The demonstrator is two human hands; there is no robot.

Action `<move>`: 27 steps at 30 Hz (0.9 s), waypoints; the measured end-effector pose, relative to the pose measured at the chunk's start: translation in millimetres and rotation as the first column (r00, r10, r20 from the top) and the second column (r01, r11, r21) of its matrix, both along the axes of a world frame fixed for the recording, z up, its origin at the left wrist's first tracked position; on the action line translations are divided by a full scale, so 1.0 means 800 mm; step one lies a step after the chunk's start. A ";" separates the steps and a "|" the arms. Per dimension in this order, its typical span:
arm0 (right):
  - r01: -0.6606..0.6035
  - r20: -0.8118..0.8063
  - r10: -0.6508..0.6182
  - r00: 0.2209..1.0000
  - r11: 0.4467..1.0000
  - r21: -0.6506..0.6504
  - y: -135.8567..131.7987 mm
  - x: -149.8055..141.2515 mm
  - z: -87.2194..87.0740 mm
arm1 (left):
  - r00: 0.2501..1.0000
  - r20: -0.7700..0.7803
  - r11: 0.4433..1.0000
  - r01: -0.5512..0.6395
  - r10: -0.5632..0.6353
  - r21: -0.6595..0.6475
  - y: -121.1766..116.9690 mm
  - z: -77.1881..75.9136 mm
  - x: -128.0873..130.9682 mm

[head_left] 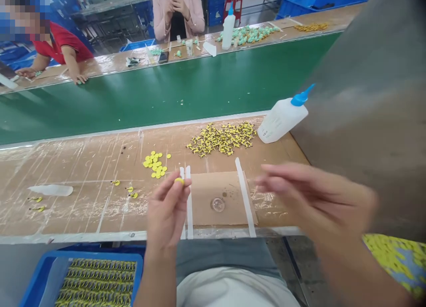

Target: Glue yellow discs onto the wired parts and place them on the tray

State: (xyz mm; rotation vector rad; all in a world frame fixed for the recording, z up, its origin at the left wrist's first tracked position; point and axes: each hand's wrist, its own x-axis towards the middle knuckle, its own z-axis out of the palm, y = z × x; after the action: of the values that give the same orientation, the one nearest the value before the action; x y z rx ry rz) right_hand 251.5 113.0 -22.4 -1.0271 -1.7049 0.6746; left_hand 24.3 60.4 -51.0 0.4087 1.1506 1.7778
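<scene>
Head view. Left hand (168,211) raised above the bench edge, thumb and forefinger closed in a pinch on a small yellow disc (179,181), which sits at the fingertips. Right hand (316,200), motion-blurred, level with the left fingertips and well apart from them, its fingers extended, slightly parted and holding nothing visible. Pinching at the disc's edge leaves its face exposed, and a light, even grip suits so small a part. Just beyond the left fingertips lies a loose group of yellow discs (155,165), with a heap of yellow-and-black parts (222,138) farther on. Beyond the right fingertips, a white squeeze bottle with a blue nozzle (282,116) lies tilted on the cardboard-covered bench (83,214). Between the hands and farther forward, a clear round dish (217,205) rests on a cardboard sheet (213,187). Below the left hand, a blue tray (43,271) holds tight rows of yellow-and-black parts (96,280). Far beyond the fingers, across a green conveyor belt (133,103), a co-worker's hand (78,78) rests on the opposite bench
</scene>
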 end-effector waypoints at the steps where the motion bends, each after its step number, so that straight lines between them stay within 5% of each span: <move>1: -0.063 0.006 0.063 0.998 0.998 -0.001 0.004 -0.014 -0.011 | 0.998 0.059 0.998 0.023 -0.019 -0.058 0.009 -0.016 0.003; 4: -0.259 -0.027 0.258 0.966 0.949 -0.178 0.014 -0.054 -0.053 | 0.978 0.181 0.985 0.128 -0.106 -0.114 0.017 -0.053 0.008; 7: -0.351 -0.213 0.285 0.935 0.833 -0.428 0.018 -0.079 -0.084 | 0.965 0.205 0.977 0.188 -0.165 -0.100 0.012 -0.068 0.010; 12: -0.502 -0.418 0.294 0.860 0.636 -0.585 0.017 -0.084 -0.094 | 0.950 0.175 0.956 0.277 -0.257 -0.097 0.007 -0.071 0.011; 21: -0.445 -0.291 0.340 0.894 0.617 -0.649 0.004 -0.074 -0.096 | 0.915 0.042 0.915 0.402 -0.402 -0.011 -0.003 -0.072 0.011; 27: -0.567 -0.505 0.267 0.821 0.487 -0.664 0.001 -0.092 -0.093 | 0.918 0.043 0.918 0.393 -0.395 0.055 -0.010 -0.078 0.012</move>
State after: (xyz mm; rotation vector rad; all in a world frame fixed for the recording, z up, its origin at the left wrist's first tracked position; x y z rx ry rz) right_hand 178.3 114.0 -96.9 -0.9573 -1.3173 1.9848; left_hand 33.8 52.7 -113.4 0.5742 0.9151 1.4521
